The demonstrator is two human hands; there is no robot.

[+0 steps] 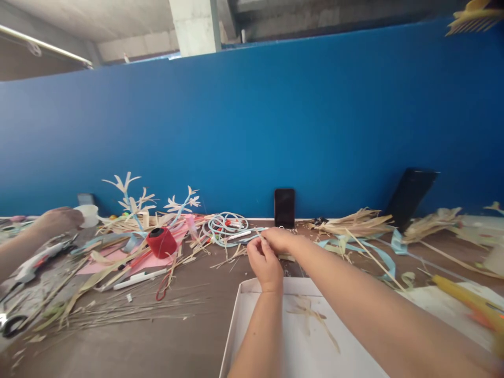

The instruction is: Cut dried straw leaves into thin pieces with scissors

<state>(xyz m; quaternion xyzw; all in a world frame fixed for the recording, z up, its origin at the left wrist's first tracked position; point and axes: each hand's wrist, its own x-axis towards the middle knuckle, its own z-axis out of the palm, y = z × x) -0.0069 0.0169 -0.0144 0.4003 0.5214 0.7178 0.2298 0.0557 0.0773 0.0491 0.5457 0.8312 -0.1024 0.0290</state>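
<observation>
Behind the work area, a flat deep-blue partition wall point(252, 121) closes the view. Below it, a brown matt tabletop point(157, 336) carries a litter of dried leaf strips, pale blue ribbon and offcuts. Nearest the viewer lies a shallow white cardboard tray point(307, 352) with a few straw scraps in it; both of the person's forearms pass over it. A slim black rectangular phone point(284, 207) leans upright against the partition. A red cylindrical spool of thread point(161, 242) lies tilted to the left, well apart from the hands. At far left a co-worker's hand point(59, 220) rests beside a small white cup point(90, 214).

The left hand point(265, 262) and right hand point(281, 240) meet just beyond the tray's far rim, the right slightly farther from the viewer. Both sets of fingers appear pinched shut on a thin pale straw strip point(259, 235), though the contact is too small in this view to be sure which fingers grip it.

Judged risk: dried material this narrow could split or snap if the two hands pull apart or bend it sharply between them. A loosened pinch would drop it among similar scraps, where it would be hard to tell apart.

Appearance: the strip is straw-coloured, flat and narrow. A short end projects up and to the left from the fingers, above the tabletop.
</observation>
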